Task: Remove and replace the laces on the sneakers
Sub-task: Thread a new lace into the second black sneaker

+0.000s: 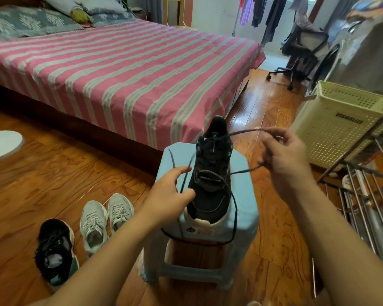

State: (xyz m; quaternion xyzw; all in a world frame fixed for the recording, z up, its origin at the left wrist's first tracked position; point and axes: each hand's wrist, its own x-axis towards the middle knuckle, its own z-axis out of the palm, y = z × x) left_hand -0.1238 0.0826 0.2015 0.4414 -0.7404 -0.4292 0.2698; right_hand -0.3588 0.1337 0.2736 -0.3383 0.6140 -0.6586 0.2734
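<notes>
- Our left hand pinches the black lace beside the black sneaker on the stool.
- Our right hand curls round another stretch of lace.

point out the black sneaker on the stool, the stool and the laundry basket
black sneaker (210, 191), head view, on its dark upper
stool (244, 195), head view, bare right part of seat
laundry basket (331, 133), head view, front wall

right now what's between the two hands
In the head view, the black sneaker on the blue stool sits between the left hand and right hand, each holding part of its dark lace.
</notes>
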